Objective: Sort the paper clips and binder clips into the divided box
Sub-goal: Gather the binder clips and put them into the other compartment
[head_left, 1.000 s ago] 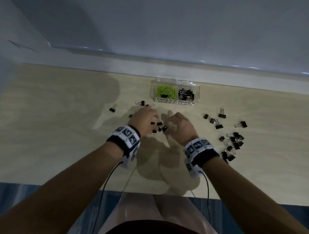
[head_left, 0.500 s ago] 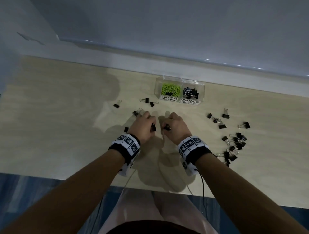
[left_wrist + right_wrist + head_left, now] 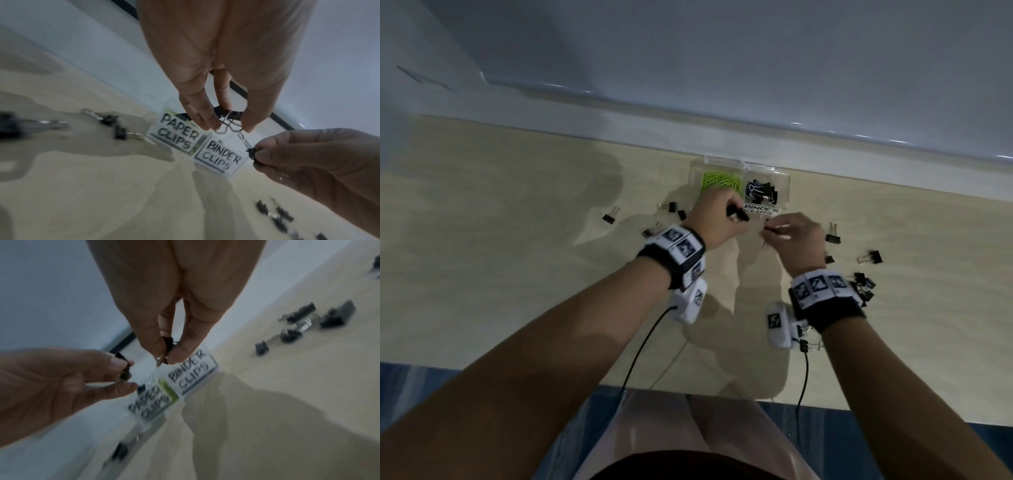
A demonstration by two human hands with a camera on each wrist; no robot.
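The clear divided box stands near the table's far edge, with green paper clips in its left half and black binder clips in its right half. My left hand hovers in front of the box and pinches a black binder clip by its wire handles. Just to its right, my right hand pinches another black binder clip. In the wrist views both hands hang over the "PAPER CLIPS" label and the "BINDER CLIPS" label.
Loose black binder clips lie on the light wooden table left of the box. Several more binder clips lie scattered to the right. A white wall ledge runs behind the box.
Both hands lifted from the table and moved forward to the box, each carrying a binder clip. The left hand now covers the box's paper clip label.
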